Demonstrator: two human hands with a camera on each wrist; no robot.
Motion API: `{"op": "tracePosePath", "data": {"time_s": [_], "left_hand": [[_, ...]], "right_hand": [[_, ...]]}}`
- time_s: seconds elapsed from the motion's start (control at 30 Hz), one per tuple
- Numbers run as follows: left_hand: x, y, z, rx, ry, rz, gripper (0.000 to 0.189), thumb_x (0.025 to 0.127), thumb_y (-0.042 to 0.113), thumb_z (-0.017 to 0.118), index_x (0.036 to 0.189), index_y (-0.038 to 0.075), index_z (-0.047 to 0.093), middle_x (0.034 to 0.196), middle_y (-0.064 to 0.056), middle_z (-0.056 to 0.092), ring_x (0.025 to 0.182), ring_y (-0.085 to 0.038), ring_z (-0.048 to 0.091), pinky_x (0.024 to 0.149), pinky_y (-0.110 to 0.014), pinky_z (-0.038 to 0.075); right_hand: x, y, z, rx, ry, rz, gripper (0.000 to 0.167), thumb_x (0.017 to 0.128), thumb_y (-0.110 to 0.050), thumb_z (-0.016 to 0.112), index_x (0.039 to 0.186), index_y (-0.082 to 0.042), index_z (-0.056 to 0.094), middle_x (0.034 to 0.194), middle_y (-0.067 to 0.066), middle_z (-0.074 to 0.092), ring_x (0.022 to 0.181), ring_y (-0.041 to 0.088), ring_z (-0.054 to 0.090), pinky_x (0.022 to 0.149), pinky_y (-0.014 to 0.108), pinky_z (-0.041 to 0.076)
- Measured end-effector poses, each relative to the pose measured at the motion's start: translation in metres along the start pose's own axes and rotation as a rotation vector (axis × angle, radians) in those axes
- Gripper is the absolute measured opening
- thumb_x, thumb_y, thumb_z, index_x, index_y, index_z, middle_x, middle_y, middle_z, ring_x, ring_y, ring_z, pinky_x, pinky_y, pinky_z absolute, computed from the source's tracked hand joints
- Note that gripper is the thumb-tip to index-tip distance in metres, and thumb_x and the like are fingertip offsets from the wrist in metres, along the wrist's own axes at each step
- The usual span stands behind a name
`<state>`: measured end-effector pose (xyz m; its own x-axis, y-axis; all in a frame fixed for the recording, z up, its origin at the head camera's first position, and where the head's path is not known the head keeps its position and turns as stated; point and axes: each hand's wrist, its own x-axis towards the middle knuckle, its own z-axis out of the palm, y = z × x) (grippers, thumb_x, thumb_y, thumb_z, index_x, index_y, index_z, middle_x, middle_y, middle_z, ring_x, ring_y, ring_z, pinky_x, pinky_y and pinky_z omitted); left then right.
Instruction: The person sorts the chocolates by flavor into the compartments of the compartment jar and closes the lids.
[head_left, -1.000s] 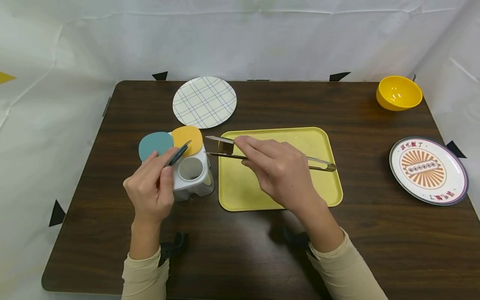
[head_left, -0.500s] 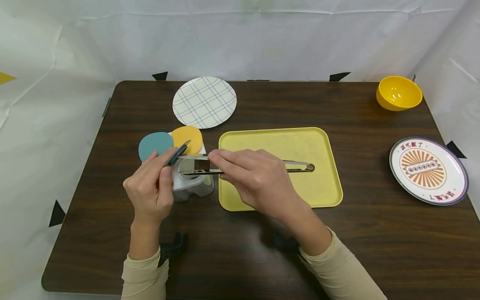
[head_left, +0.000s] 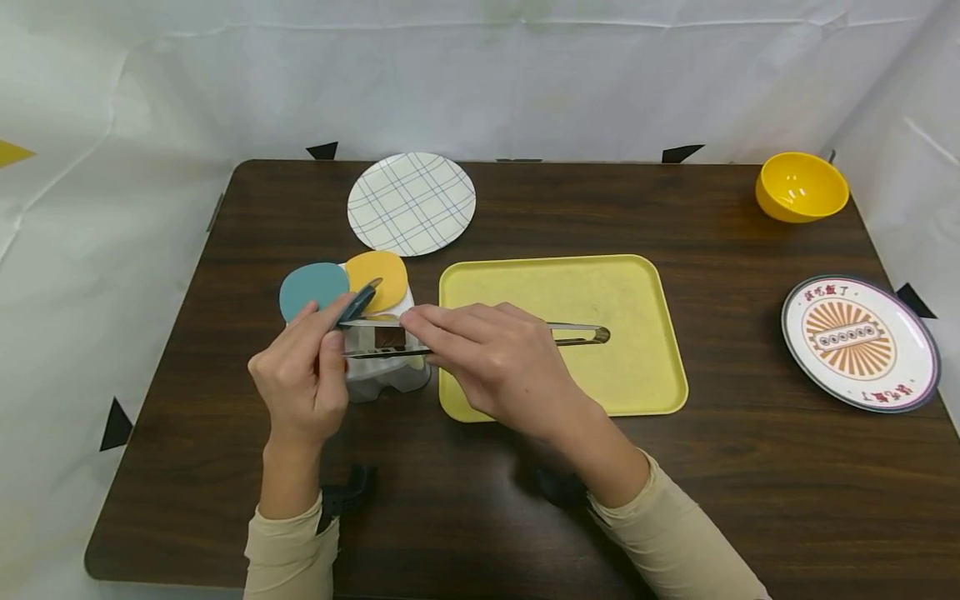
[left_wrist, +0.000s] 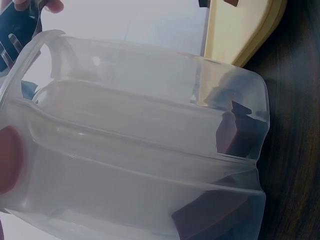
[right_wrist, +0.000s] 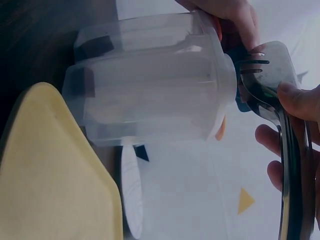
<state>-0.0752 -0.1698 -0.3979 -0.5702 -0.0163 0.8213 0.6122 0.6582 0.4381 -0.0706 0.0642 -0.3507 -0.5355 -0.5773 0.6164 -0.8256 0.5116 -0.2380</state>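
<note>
My left hand [head_left: 300, 375] pinches a dark blue-grey lid [head_left: 358, 304], held tilted up on a translucent canister with several compartments [head_left: 386, 383]. In my right hand [head_left: 495, 358] is a pair of metal tongs [head_left: 577, 333], its tips over the uncovered compartment. Between the tong arms a dark brown patch [head_left: 389, 337] shows; whether it is a gripped piece I cannot tell. A fork-like end of the tongs [right_wrist: 255, 65] appears by the canister's rim in the right wrist view. Dark pieces [left_wrist: 240, 132] lie at the bottom of the canister in the left wrist view.
Teal [head_left: 313, 287] and yellow [head_left: 378, 279] lids cover other compartments. Right of the canister lies a yellow tray [head_left: 645, 375]. A checked plate [head_left: 411, 204] stands behind it; a yellow bowl [head_left: 801, 187] and a printed plate [head_left: 858, 343] stand far right.
My right hand has carried the tongs leftward from above the tray to above the uncovered compartment. My left hand keeps its place on the lid.
</note>
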Motion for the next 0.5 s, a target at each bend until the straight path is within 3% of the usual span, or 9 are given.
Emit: {"op": "tracePosePath", "data": {"time_s": [0.17, 0.5], "left_hand": [[-0.0003, -0.0001, -0.0004, -0.001, -0.001, -0.009, 0.046, 0.1, 0.033, 0.043, 0.108, 0.001, 0.075, 0.079, -0.012, 0.073, 0.057, -0.03, 0.065, 0.087, -0.053, 0.052], [0.0005, 0.0001, 0.0001, -0.003, -0.004, -0.006, 0.047, 0.101, 0.035, 0.043, 0.108, 0.002, 0.075, 0.09, -0.011, 0.075, 0.065, -0.03, 0.069, 0.087, -0.053, 0.053]], "right_hand": [[-0.0006, 0.0008, 0.0019, -0.009, -0.018, 0.0, 0.046, 0.088, -0.015, 0.074, 0.132, -0.014, 0.064, 0.125, -0.001, 0.067, 0.1, 0.015, 0.068, 0.074, 0.033, 0.054], [-0.0007, 0.0016, 0.0046, -0.018, -0.029, 0.005, 0.046, 0.088, -0.017, 0.074, 0.133, -0.014, 0.064, 0.126, -0.001, 0.067, 0.101, 0.016, 0.068, 0.074, 0.034, 0.054]]}}
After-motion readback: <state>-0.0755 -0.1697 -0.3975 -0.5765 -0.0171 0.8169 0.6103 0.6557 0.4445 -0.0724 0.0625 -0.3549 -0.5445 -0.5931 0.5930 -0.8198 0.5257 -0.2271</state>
